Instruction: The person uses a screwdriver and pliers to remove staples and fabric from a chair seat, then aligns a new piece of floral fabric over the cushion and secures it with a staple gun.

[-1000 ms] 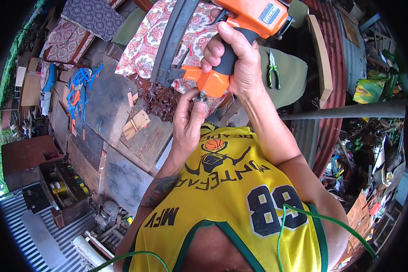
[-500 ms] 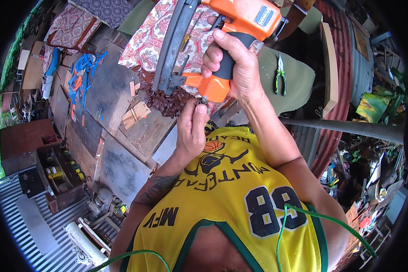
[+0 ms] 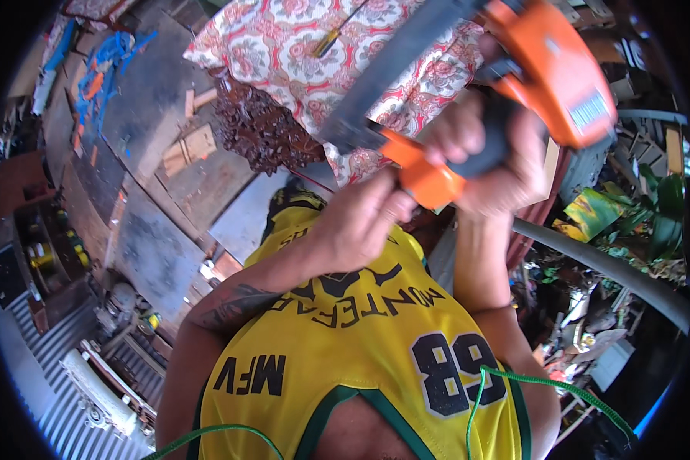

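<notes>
An orange and black nail gun (image 3: 563, 73), blurred by motion, is held up in front of me. My right hand (image 3: 514, 165) is wrapped round its black grip. At the orange end of the handle, the fingers of my left hand (image 3: 360, 218) are pinched together on the small air fitting, which they now hide. Beneath the gun lies a red and white floral cushion (image 3: 276, 57), with a yellow-handled screwdriver (image 3: 326, 43) on top. Dark carved wood (image 3: 261, 126) shows along the cushion's near left edge.
Wood offcuts (image 3: 189, 152) and a heap of blue strips (image 3: 103, 73) lie on the boards to the left. A grey pipe (image 3: 606, 257) crosses on the right, beside plants (image 3: 598, 211). A green cord (image 3: 575, 391) hangs across my chest.
The nail gun and both hands have moved right and tilted, and the whole view has shifted. The screwdriver shows more fully; the pliers seen earlier are now out of sight.
</notes>
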A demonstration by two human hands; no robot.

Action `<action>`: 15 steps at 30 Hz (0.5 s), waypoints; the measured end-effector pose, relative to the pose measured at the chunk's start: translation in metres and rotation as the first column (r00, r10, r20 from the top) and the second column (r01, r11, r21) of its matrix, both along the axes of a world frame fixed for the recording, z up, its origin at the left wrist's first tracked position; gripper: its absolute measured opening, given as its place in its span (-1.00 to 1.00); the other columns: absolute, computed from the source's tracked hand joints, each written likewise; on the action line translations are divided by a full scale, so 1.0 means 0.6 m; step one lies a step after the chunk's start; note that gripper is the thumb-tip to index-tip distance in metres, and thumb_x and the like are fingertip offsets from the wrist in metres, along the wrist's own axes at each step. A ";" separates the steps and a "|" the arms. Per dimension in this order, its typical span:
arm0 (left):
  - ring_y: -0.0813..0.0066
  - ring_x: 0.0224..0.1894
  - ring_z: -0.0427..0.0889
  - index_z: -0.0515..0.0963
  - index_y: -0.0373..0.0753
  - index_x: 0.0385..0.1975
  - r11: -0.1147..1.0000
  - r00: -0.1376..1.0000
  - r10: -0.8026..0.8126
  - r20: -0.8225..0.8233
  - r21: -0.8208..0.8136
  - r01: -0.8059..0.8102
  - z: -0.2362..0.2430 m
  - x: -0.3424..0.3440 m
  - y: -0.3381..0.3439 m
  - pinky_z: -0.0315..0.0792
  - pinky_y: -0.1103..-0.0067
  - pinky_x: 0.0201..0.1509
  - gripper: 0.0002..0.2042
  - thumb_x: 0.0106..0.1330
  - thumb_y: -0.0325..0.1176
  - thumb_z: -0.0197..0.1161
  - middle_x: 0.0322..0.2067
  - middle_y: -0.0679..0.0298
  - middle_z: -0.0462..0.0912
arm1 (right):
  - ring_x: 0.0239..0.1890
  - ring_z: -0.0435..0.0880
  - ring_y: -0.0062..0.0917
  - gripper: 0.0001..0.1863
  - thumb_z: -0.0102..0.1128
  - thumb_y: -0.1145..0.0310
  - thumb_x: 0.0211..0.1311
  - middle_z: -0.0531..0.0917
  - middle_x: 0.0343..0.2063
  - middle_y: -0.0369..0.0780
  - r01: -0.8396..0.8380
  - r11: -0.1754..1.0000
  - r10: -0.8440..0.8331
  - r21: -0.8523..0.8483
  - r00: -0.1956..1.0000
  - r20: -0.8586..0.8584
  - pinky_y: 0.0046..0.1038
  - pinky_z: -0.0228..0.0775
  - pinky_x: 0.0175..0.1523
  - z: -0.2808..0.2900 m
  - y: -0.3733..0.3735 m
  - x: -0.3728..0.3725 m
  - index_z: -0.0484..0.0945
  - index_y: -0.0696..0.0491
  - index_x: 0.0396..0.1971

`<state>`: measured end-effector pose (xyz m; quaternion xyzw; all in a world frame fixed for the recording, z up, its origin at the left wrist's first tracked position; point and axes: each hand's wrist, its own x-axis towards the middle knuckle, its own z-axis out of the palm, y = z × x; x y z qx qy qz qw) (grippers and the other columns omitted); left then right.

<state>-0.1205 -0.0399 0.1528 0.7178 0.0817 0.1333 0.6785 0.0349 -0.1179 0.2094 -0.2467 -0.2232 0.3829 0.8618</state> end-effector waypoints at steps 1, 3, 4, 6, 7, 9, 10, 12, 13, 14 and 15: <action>0.10 -0.28 0.73 0.45 -0.32 -0.03 0.995 0.996 -0.076 -0.041 -0.061 0.073 -0.008 0.004 -0.015 0.55 0.29 -0.18 -0.73 0.61 -0.21 0.03 -0.33 0.08 0.68 | -0.52 0.46 -0.47 -0.39 0.07 0.08 0.50 0.45 -0.52 -0.23 -0.043 0.999 0.046 -0.028 0.994 0.101 -0.38 0.47 -0.36 0.001 -0.023 0.010 0.22 0.27 0.27; 0.03 -0.15 0.69 0.44 -0.33 0.06 0.980 0.980 -0.200 -0.014 -0.001 0.200 -0.028 0.018 -0.028 0.53 0.27 -0.07 -0.64 0.55 -0.13 0.16 -0.22 0.04 0.68 | -0.52 0.38 -0.53 -0.15 0.07 0.03 0.51 0.39 -0.52 -0.27 -0.050 0.988 0.080 -0.144 0.974 0.211 -0.46 0.40 -0.37 0.005 -0.065 0.023 -0.04 0.25 0.53; 0.03 -0.12 0.68 0.44 -0.33 0.08 0.962 0.963 -0.268 0.024 0.054 0.267 -0.036 0.025 -0.033 0.52 0.26 -0.04 -0.60 0.52 -0.10 0.20 -0.21 0.05 0.67 | -0.52 0.37 -0.53 -0.17 0.07 0.04 0.51 0.39 -0.51 -0.26 0.006 0.972 0.049 -0.236 0.973 0.228 -0.46 0.38 -0.39 0.014 -0.090 0.022 -0.01 0.24 0.52; 0.06 -0.15 0.67 0.50 -0.32 0.03 0.976 0.973 -0.215 0.088 0.066 0.209 -0.064 0.014 -0.034 0.53 0.25 -0.03 -0.59 0.47 -0.07 0.25 -0.22 0.09 0.66 | -0.51 0.40 -0.54 -0.19 0.11 0.11 0.48 0.41 -0.49 -0.26 0.091 0.921 0.022 -0.379 0.959 0.284 -0.43 0.41 -0.37 0.023 -0.125 0.028 0.03 0.25 0.51; 0.11 -0.14 0.66 0.52 -0.28 0.06 0.962 0.968 -0.249 -0.013 0.112 0.249 -0.089 0.003 -0.017 0.53 0.28 0.01 -0.61 0.43 -0.12 0.31 -0.15 0.08 0.64 | -0.55 0.45 -0.51 -0.20 0.16 0.14 0.43 0.44 -0.50 -0.23 0.193 0.867 -0.043 -0.459 0.947 0.318 -0.39 0.48 -0.38 0.026 -0.144 0.031 0.10 0.30 0.47; 0.16 -0.13 0.62 0.57 -0.22 0.07 0.957 0.971 -0.154 -0.181 0.216 0.192 -0.146 -0.025 0.006 0.52 0.30 0.04 -0.62 0.35 -0.18 0.41 -0.11 0.10 0.62 | -0.61 0.50 -0.49 -0.23 0.24 0.22 0.35 0.50 -0.51 -0.21 0.380 0.718 -0.104 -0.583 0.887 0.450 -0.37 0.55 -0.42 0.026 -0.172 0.031 0.19 0.35 0.40; 0.17 -0.14 0.61 0.59 -0.19 0.06 0.956 0.972 -0.041 -0.231 0.275 0.105 -0.178 -0.032 0.011 0.51 0.30 0.04 -0.61 0.31 -0.19 0.44 -0.13 0.12 0.62 | -0.62 0.50 -0.51 -0.39 0.26 0.28 0.36 0.47 -0.57 -0.24 0.417 0.668 -0.150 -0.616 0.886 0.438 -0.39 0.55 -0.42 0.026 -0.173 0.016 0.33 0.36 0.25; 0.18 -0.03 0.56 0.56 -0.09 0.19 0.792 0.969 0.242 -0.051 0.588 -0.167 -0.231 -0.027 0.017 0.46 0.28 0.10 -0.48 0.20 -0.23 0.50 -0.04 0.18 0.58 | -0.59 0.55 -0.49 -0.63 0.27 0.31 0.36 0.52 -0.56 -0.21 0.404 0.566 -0.082 -0.719 0.895 0.439 -0.42 0.55 -0.39 0.019 -0.203 0.013 0.48 0.31 -0.05; 0.18 -0.03 0.56 0.56 -0.09 0.19 0.798 0.968 0.243 -0.062 0.580 -0.164 -0.242 -0.019 0.018 0.46 0.28 0.10 -0.48 0.20 -0.23 0.50 -0.04 0.18 0.58 | -0.58 0.55 -0.48 -0.66 0.25 0.28 0.37 0.52 -0.56 -0.20 0.499 0.451 0.114 -0.739 0.790 0.603 -0.38 0.54 -0.39 0.002 -0.222 0.010 0.53 0.31 -0.13; 0.19 0.02 0.52 0.52 -0.05 0.25 0.739 0.953 0.283 -0.112 0.658 -0.143 -0.250 -0.009 0.020 0.42 0.28 0.12 -0.41 0.17 -0.24 0.52 0.00 0.22 0.55 | -0.56 0.56 -0.46 -0.67 0.23 0.26 0.38 0.53 -0.56 -0.18 0.604 0.352 0.325 -0.715 0.638 0.699 -0.35 0.52 -0.40 -0.006 -0.222 0.003 0.58 0.31 -0.21; 0.19 0.06 0.47 0.49 -0.01 0.32 0.674 0.932 0.326 -0.157 0.730 -0.113 -0.262 -0.001 0.022 0.38 0.27 0.14 -0.33 0.14 -0.25 0.53 0.05 0.25 0.51 | -0.53 0.60 -0.43 -0.73 0.16 0.37 0.39 0.58 -0.55 -0.14 0.548 0.159 0.182 -0.821 0.801 0.570 -0.36 0.52 -0.37 -0.009 -0.217 -0.017 0.54 0.24 -0.47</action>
